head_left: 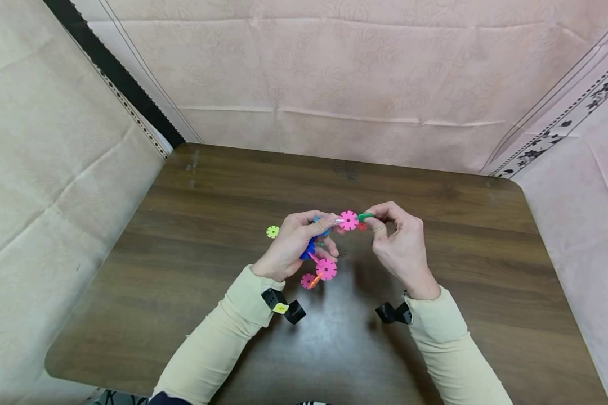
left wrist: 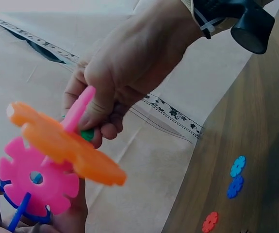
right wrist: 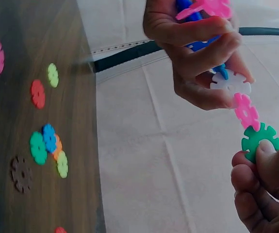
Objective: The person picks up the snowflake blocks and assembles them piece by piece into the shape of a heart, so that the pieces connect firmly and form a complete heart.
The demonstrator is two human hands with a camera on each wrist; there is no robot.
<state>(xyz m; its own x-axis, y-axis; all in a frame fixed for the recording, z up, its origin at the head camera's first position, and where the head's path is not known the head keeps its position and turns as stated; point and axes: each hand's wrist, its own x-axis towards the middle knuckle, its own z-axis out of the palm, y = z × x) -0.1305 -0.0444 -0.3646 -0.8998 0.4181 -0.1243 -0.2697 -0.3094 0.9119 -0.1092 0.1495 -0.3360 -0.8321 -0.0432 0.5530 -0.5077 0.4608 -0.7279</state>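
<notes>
hands (head_left: 295, 242) (head_left: 401, 242) pinch discs (head_left: 348, 220); yellow label (head_left: 280, 308) illegible

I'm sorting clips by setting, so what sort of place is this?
Probably an improvised indoor filming corner: a wood-grain table closed in by pale, creased cloth, with black camera mounts on both of the person's wrists.

The head view looks forward and down from above and behind the fingers (head_left: 330, 246), farthest off, reaching the cloth (head_left: 334, 73) beyond them. Close behind the fingers, the left camera (head_left: 295, 312) faces the right hand (left wrist: 124, 73), the right camera (head_left: 387, 313) the left hand (right wrist: 192, 63); both see the table (head_left: 208, 236) sideways and share the green disc (right wrist: 254, 136) at the right fingertips (right wrist: 242, 159).
</notes>
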